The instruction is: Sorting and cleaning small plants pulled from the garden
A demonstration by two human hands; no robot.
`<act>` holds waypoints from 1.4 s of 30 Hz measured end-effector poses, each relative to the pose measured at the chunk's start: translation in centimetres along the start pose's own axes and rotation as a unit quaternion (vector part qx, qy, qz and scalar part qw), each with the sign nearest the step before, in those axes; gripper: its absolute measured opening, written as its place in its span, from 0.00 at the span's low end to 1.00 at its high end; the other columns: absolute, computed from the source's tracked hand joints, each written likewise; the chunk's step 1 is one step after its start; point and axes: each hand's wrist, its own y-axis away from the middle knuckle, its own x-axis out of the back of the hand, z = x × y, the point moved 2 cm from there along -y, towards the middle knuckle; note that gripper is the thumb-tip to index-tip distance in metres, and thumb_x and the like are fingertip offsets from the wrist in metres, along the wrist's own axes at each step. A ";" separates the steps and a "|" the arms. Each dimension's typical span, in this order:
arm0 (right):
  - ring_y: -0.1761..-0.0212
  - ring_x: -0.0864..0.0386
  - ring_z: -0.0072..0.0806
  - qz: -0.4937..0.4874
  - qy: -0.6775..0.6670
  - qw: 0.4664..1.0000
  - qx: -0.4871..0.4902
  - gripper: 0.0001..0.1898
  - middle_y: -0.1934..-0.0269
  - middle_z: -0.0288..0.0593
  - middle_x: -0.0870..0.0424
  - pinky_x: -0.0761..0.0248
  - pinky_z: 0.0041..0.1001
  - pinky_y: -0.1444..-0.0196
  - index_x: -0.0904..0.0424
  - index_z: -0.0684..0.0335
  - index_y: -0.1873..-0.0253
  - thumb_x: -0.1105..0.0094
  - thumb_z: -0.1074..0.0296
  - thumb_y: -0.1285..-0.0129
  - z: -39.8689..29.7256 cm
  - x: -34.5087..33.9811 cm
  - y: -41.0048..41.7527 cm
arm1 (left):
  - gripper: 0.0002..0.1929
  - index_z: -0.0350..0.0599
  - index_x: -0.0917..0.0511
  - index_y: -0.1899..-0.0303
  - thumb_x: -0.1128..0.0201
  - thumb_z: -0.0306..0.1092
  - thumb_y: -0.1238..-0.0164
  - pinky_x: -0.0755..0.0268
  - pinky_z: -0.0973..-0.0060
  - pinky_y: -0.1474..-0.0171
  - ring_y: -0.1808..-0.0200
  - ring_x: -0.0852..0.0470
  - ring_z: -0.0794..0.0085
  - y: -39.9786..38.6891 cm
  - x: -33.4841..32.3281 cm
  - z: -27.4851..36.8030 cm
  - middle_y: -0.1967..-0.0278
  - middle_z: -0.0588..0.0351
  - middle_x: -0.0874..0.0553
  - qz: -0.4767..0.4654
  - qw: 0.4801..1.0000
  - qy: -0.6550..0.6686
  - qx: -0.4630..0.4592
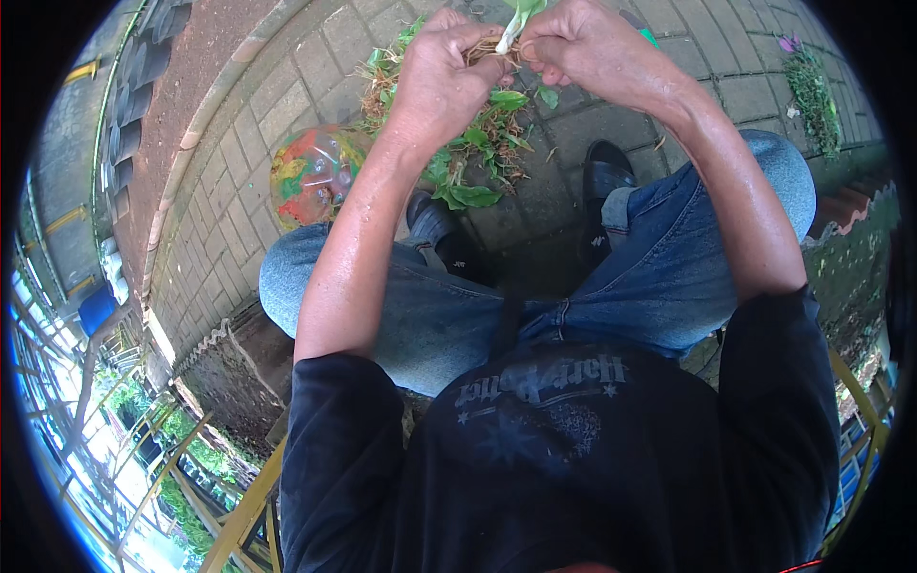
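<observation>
At the top of the view, my left hand [448,79] grips the brown roots of a small leafy plant [511,36]. My right hand [584,50] pinches the same root mass from the other side, close to the pale stem base. The plant's leaf runs past the top edge of the picture. Below both hands, a heap of uprooted green plants [476,154] with tangled brown roots lies on the pavers. More rooted plants [383,82] show left of my left hand, which partly covers them.
A paint-splashed clear plastic bottle [315,175] is beside my left knee. My sandalled feet [609,172] flank the heap. Green clippings [813,104] with a purple flower lie far right on the paving [243,157]. Brown soil [172,93] lies beyond a curved kerb at left.
</observation>
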 end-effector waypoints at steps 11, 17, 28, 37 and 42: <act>0.78 0.24 0.49 0.135 0.320 0.931 0.112 0.09 0.80 0.60 0.24 0.33 0.42 0.71 0.23 0.72 0.73 0.46 0.70 0.47 1.5 1.4 0.0 | 0.19 0.27 0.27 0.46 0.38 0.20 0.39 0.20 0.78 0.56 0.59 0.14 0.67 -0.3 0.0 -0.9 0.53 0.43 0.18 -0.018 0.910 0.360 0.204; 0.82 0.29 0.30 0.105 0.019 0.992 -0.062 0.10 0.84 0.53 0.25 0.37 0.34 0.77 0.20 0.71 0.69 0.44 0.68 0.44 -1.1 0.0 0.2 | 0.16 0.28 0.23 0.52 0.35 0.23 0.42 0.23 0.75 0.52 0.62 0.16 0.70 -0.4 -0.6 -0.2 0.62 0.51 0.15 0.002 0.943 0.315 0.104; 0.80 0.25 0.42 0.171 0.054 0.983 0.033 0.10 0.79 0.57 0.23 0.34 0.38 0.75 0.23 0.72 0.70 0.49 0.71 0.40 -0.2 -1.2 0.3 | 0.10 0.30 0.24 0.56 0.37 0.22 0.39 0.25 0.72 0.53 0.56 0.18 0.69 -0.5 -0.6 -1.0 0.61 0.51 0.18 0.087 0.803 0.567 0.164; 0.66 0.21 0.50 0.220 0.151 0.947 0.176 0.10 0.69 0.55 0.20 0.28 0.40 0.64 0.20 0.69 0.61 0.45 0.68 0.40 0.9 -2.8 -0.4 | 0.09 0.31 0.23 0.58 0.36 0.19 0.40 0.25 0.74 0.55 0.62 0.18 0.69 -0.2 -1.9 -1.8 0.63 0.51 0.17 0.131 0.788 0.571 0.190; 0.66 0.21 0.49 0.255 0.194 0.925 0.203 0.08 0.70 0.52 0.20 0.28 0.40 0.64 0.20 0.66 0.60 0.47 0.71 0.39 1.8 -3.2 -0.6 | 0.06 0.31 0.22 0.61 0.38 0.20 0.38 0.26 0.74 0.57 0.63 0.18 0.69 -0.1 -2.0 -1.6 0.63 0.51 0.17 0.098 0.784 0.578 0.204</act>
